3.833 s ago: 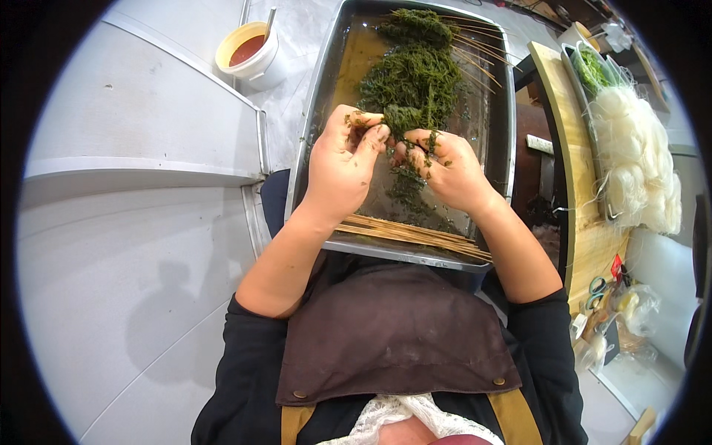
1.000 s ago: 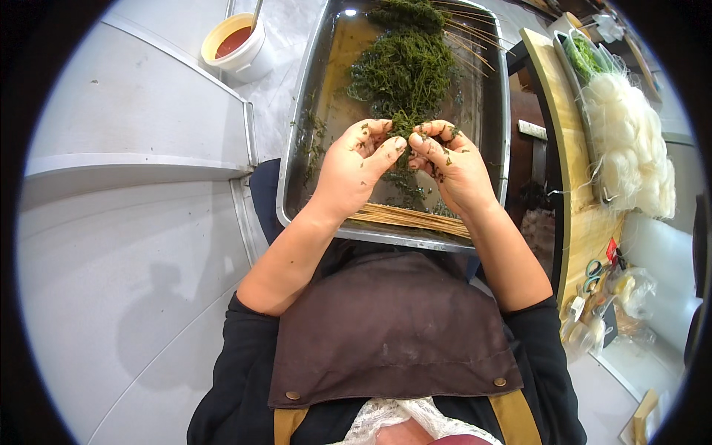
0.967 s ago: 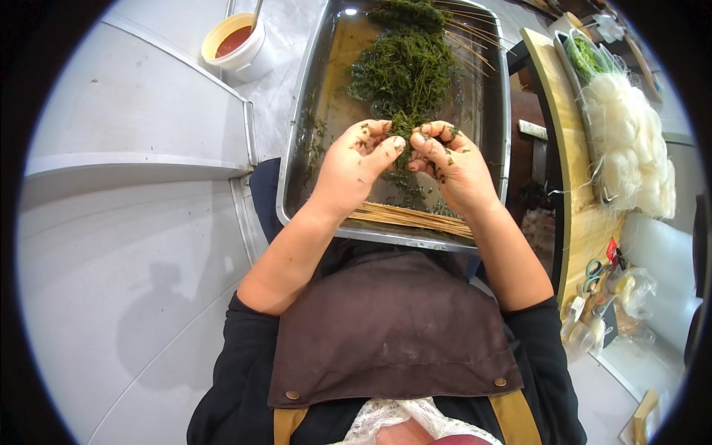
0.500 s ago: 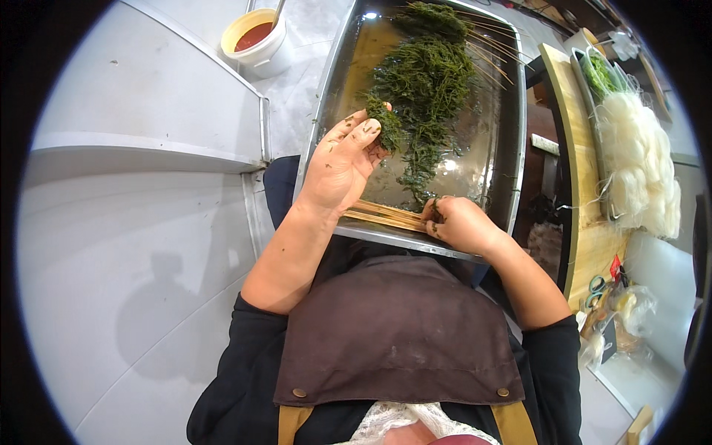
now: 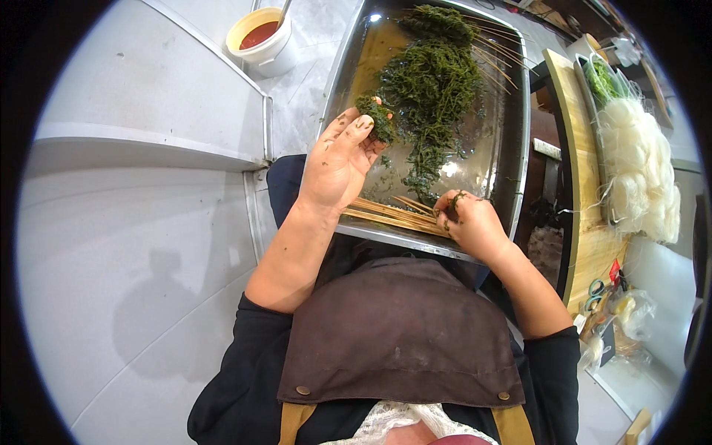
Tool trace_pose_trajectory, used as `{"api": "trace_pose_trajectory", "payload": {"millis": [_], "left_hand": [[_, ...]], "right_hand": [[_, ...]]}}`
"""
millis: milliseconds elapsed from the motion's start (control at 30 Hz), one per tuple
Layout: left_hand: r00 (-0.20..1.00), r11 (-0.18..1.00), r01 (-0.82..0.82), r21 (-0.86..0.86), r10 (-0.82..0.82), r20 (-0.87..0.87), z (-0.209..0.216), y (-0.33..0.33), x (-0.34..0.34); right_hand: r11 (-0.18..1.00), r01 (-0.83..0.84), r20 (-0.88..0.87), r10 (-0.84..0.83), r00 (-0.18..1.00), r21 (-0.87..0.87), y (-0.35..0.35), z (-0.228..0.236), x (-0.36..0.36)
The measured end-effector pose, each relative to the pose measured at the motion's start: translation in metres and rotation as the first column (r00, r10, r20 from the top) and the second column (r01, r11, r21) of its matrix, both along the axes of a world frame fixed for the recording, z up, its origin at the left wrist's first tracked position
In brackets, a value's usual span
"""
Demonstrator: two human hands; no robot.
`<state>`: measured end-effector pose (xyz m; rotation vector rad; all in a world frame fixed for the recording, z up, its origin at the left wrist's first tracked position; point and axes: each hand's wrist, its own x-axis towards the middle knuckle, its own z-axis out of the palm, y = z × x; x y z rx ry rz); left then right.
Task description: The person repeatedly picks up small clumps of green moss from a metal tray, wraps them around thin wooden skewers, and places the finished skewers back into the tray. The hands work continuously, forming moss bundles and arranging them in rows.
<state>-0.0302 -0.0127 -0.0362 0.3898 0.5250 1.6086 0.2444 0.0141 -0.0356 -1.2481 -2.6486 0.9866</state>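
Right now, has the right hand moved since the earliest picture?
Yes: judged against the metal tray, the right hand has moved toward its near rim, to the thin sticks.

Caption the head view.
Left hand holds dark-green leafy clump; right hand touches thin tan wooden sticks in rectangular grey metal tray.

In front of you, the metal tray (image 5: 526,126) carries a heap of dark-green strands (image 5: 437,78), with thin sticks (image 5: 393,217) lying along its near edge. On your right, the wooden tabletop (image 5: 589,271) bears a container (image 5: 598,141) of white bundles (image 5: 634,163) and green leaves (image 5: 603,78). A bucket (image 5: 274,58) stands on the grey floor (image 5: 319,41).
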Motion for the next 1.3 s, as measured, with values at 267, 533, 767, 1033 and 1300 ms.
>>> {"api": "trace_pose_trajectory", "payload": {"millis": [267, 533, 767, 1033, 1300], "left_hand": [[0.999, 1.0, -0.001, -0.009, 0.0, -0.054, 0.001, 0.0, 0.0], [0.982, 0.998, -0.055, -0.021, 0.05, -0.18, 0.005, -0.002, 0.012], [0.971, 0.997, -0.069, -0.023, 0.062, -0.232, 0.005, -0.003, 0.014], [0.919, 0.995, -0.1, -0.004, 0.091, -0.383, 0.006, -0.004, 0.017], [0.707, 0.972, -0.212, 0.102, 0.225, -0.671, 0.016, -0.008, 0.034]], "right_hand": [[0.727, 0.308, -0.273, -0.562, 0.781, -0.614, 0.013, 0.021, -0.022], [0.89, 0.165, -0.526, -0.391, 0.755, -0.425, 0.008, 0.057, -0.051], [0.891, 0.194, -0.492, -0.396, 0.776, -0.411, 0.013, 0.058, -0.054], [0.821, 0.223, -0.386, -0.463, 0.797, -0.525, 0.016, 0.058, -0.052], [0.837, 0.245, -0.364, -0.452, 0.814, -0.489, 0.021, 0.058, -0.052]]}}
